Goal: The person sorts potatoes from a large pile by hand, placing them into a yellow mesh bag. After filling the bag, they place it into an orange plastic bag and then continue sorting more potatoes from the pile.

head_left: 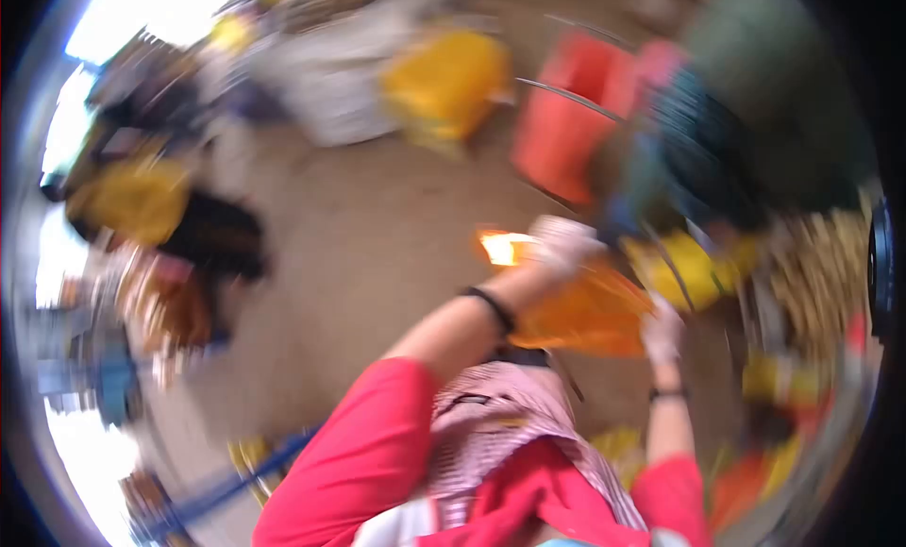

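An orange sheet of thin plastic, looking like a bag (599, 306), is stretched in front of my body at waist height. My left hand (563, 245) is closed on its upper left part, and a bright orange corner sticks out beyond that hand. At the bag's right edge, my right hand (663, 334) pinches the plastic. Both hands look pale, as if gloved, but motion blur hides the fingers' detail. Past the right hand is a yellow object (689, 269) of a kind I cannot make out.
A red bin or bucket (571, 113) stands ahead on the brown floor (349, 217). Beyond lie a yellow-orange bag (448, 80) and a white sack (326, 84). Blurred people (142, 207) are at the left. A straw-coloured pile (816, 273) is at the right.
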`<state>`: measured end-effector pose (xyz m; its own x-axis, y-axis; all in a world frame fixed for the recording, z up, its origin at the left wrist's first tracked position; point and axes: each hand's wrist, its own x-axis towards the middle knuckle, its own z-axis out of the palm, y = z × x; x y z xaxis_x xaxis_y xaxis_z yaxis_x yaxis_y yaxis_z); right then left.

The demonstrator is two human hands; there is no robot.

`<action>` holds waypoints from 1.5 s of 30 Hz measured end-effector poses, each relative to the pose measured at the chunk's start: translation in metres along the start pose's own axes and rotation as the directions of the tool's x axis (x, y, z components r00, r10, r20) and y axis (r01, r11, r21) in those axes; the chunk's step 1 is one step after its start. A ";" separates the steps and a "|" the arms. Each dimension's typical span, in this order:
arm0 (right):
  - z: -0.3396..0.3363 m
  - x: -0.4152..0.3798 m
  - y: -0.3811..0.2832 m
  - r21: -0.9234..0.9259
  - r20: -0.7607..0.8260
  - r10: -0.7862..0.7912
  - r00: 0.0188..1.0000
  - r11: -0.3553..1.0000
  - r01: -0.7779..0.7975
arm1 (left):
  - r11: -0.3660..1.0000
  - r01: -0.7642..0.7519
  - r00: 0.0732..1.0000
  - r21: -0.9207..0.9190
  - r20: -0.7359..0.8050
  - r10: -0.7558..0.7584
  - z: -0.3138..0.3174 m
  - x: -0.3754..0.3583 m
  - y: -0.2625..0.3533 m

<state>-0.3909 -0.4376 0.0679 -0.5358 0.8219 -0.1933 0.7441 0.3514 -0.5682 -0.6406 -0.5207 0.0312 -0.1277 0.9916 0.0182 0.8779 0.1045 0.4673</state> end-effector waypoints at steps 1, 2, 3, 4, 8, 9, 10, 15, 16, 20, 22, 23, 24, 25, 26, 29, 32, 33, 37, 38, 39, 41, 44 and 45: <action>0.014 0.005 0.038 -0.103 0.020 -0.060 0.998 0.993 0.061 | 0.991 -0.094 0.994 0.090 -0.040 0.098 -0.005 -0.006 0.000; 0.033 0.008 0.071 -0.053 0.080 0.039 0.996 0.998 -0.035 | 0.983 -0.100 0.995 0.152 0.028 0.097 0.000 -0.004 0.002; 0.042 0.009 0.091 -0.040 0.128 0.067 0.989 0.997 -0.063 | 0.977 -0.072 0.994 0.201 0.097 0.054 0.012 0.000 0.000; 0.038 0.012 0.088 -0.006 0.097 0.153 0.983 0.988 -0.153 | 0.969 -0.067 0.996 0.239 0.070 0.052 0.021 0.014 -0.003; 0.043 -0.003 0.104 0.119 -0.048 0.263 0.964 0.959 -0.256 | 0.979 -0.061 0.982 0.193 0.187 0.024 0.032 0.061 0.006; 0.043 -0.004 0.117 0.124 -0.060 0.278 0.959 0.955 -0.269 | 0.978 -0.080 0.980 0.191 0.195 0.042 0.037 0.073 0.011; 0.046 -0.004 0.130 0.146 -0.074 0.319 0.945 0.941 -0.306 | 0.970 -0.093 0.976 0.225 0.216 0.043 0.041 0.084 0.014; 0.054 0.025 0.144 0.404 -0.157 0.445 0.882 0.844 -0.354 | 0.961 -0.119 0.990 0.248 -0.041 0.134 0.117 0.115 -0.024; 0.068 0.034 0.154 0.334 -0.237 0.387 0.891 0.894 -0.299 | 0.968 -0.088 0.995 0.234 0.066 0.075 0.093 0.119 -0.016; 0.232 0.048 0.287 0.960 -0.044 0.512 0.858 0.259 -0.106 | 0.976 0.011 0.990 0.216 0.132 -0.041 0.067 0.115 -0.036; 0.311 0.068 0.308 0.621 0.089 0.497 0.863 0.650 -0.438 | 0.977 0.059 0.988 0.205 0.130 -0.087 0.059 0.111 -0.055; 0.290 0.062 0.283 0.530 0.110 0.516 0.850 0.693 -0.489 | 0.978 0.074 0.986 0.197 0.135 -0.102 0.057 0.111 -0.063; 0.269 0.060 0.264 0.531 0.114 0.521 0.846 0.688 -0.496 | 0.976 0.093 0.983 0.195 0.139 -0.122 0.056 0.111 -0.069; 0.256 0.062 0.254 0.539 0.105 0.520 0.848 0.687 -0.488 | 0.978 0.100 0.981 0.183 0.145 -0.127 0.057 0.112 -0.076; 0.247 0.065 0.248 0.540 0.098 0.521 0.848 0.688 -0.485 | 0.979 0.107 0.980 0.172 0.151 -0.133 0.058 0.115 -0.081; 0.229 0.075 0.239 0.546 0.065 0.530 0.845 0.690 -0.475 | 0.987 0.094 0.977 0.127 0.179 -0.116 0.070 0.132 -0.091; 0.214 0.076 0.235 0.555 0.031 0.530 0.847 0.696 -0.455 | 0.996 0.046 0.975 0.074 0.216 -0.061 0.086 0.155 -0.095; 0.210 0.077 0.229 0.550 0.026 0.532 0.846 0.699 -0.457 | 0.999 0.017 0.974 0.049 0.227 -0.028 0.091 0.164 -0.098; 0.210 0.069 0.219 0.500 -0.003 0.616 0.788 0.683 -0.533 | 0.989 -0.085 0.935 -0.118 0.333 0.119 0.131 0.200 -0.105; 0.208 0.068 0.212 0.499 -0.006 0.630 0.777 0.675 -0.543 | 0.984 -0.095 0.921 -0.150 0.361 0.144 0.140 0.206 -0.110; 0.206 0.068 0.207 0.501 -0.014 0.641 0.767 0.669 -0.550 | 0.978 -0.104 0.904 -0.183 0.392 0.170 0.152 0.211 -0.120; 0.207 0.056 0.202 0.520 -0.027 0.656 0.754 0.653 -0.550 | 0.964 -0.085 0.849 -0.253 0.488 0.203 0.183 0.219 -0.142; 0.214 0.038 0.200 0.600 -0.076 0.637 0.767 0.644 -0.475 | 0.976 -0.134 0.944 -0.173 0.277 0.179 0.138 0.177 -0.100; 0.217 0.033 0.195 0.631 -0.130 0.610 0.782 0.659 -0.410 | 0.984 -0.162 0.933 -0.068 0.313 0.175 0.109 0.163 -0.074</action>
<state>-0.3496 -0.4391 -0.2229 0.0868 0.9150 -0.3941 0.4583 -0.3879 -0.7997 -0.6761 -0.3591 -0.0973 0.1793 0.9675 -0.1782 0.8536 -0.0629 0.5171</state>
